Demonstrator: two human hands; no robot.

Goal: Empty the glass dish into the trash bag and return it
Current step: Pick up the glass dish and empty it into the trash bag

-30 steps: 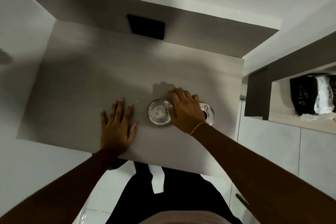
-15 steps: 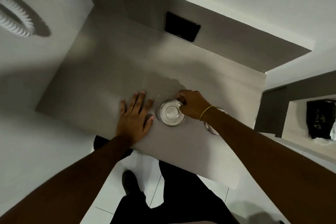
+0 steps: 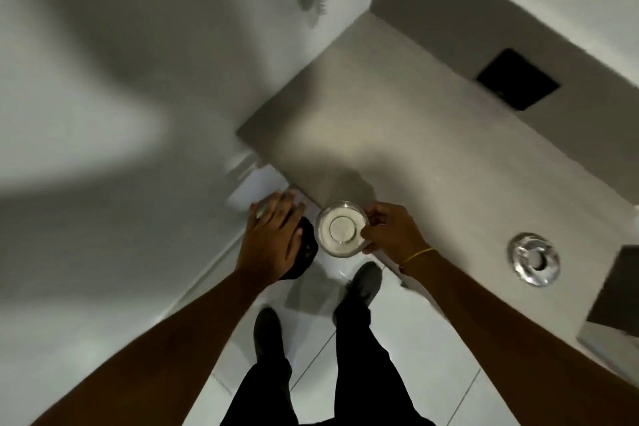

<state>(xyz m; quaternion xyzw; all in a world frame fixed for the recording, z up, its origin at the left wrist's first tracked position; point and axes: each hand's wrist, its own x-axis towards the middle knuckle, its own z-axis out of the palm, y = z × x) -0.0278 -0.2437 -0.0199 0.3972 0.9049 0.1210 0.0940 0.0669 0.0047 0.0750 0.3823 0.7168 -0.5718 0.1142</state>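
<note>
The round glass dish (image 3: 341, 229) is held level by its right rim in my right hand (image 3: 389, 230), just past the near left edge of the grey table (image 3: 432, 156), over the floor. My left hand (image 3: 273, 235) hovers beside it on the left, fingers spread, holding nothing. Under my left hand lies a dark object (image 3: 304, 254) on the floor, possibly the trash bag; most of it is hidden by the hand.
A second shiny glass dish (image 3: 533, 259) sits on the table near its right edge. A black panel (image 3: 517, 84) is set in the table's back wall. White tiled floor and my feet (image 3: 364, 282) are below. A white wall stands at left.
My right hand has lifted the glass dish off the table and carried it left past the edge. My left hand left the tabletop and moved over the dark object. The view swung left.
</note>
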